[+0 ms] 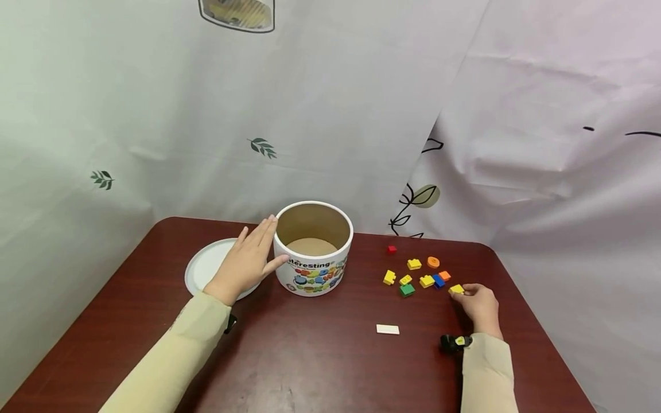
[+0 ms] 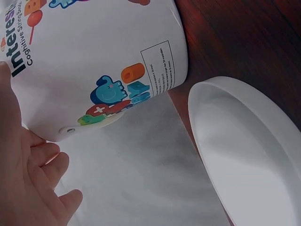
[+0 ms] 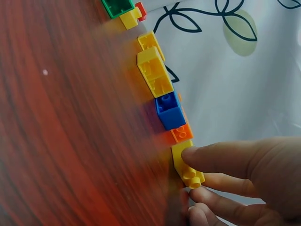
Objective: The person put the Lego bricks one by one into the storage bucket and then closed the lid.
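A curtained-off indoor spot, room type unclear: wrinkled sheeting (image 1: 351,115) (leaf-printed in places) hangs beyond the left hand (image 1: 247,263), with a reddish-brown, wood-grain desk (image 1: 315,355) below.

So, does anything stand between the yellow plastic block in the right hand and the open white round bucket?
Yes, only low things: a blue plastic block and some yellow plastic blocks lie between the yellow block in the right hand and the bucket, whose upright wall likely needs clearing too. The left hand is not in between.
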The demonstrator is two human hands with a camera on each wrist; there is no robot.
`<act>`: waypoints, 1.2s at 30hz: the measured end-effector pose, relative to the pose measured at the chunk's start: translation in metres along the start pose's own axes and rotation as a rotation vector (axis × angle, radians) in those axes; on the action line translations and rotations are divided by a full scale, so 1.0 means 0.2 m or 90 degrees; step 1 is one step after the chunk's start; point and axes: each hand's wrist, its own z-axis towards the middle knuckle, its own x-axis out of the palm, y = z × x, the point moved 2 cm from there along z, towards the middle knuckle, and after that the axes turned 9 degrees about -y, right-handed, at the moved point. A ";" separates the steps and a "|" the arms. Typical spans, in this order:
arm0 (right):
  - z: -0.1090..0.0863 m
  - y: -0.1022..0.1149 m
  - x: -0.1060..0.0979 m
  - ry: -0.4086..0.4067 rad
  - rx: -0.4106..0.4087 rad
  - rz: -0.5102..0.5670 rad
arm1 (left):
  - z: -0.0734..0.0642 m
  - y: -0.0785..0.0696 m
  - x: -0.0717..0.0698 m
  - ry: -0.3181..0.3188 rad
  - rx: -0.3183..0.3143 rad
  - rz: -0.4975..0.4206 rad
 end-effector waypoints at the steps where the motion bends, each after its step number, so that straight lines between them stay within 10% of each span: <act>1: 0.00 0.00 0.00 -0.005 0.002 0.000 | 0.00 0.00 0.00 0.000 0.001 -0.002; 36: -0.07 0.15 -0.03 -0.049 -0.074 0.038 | 0.01 0.00 0.00 -0.002 0.008 0.011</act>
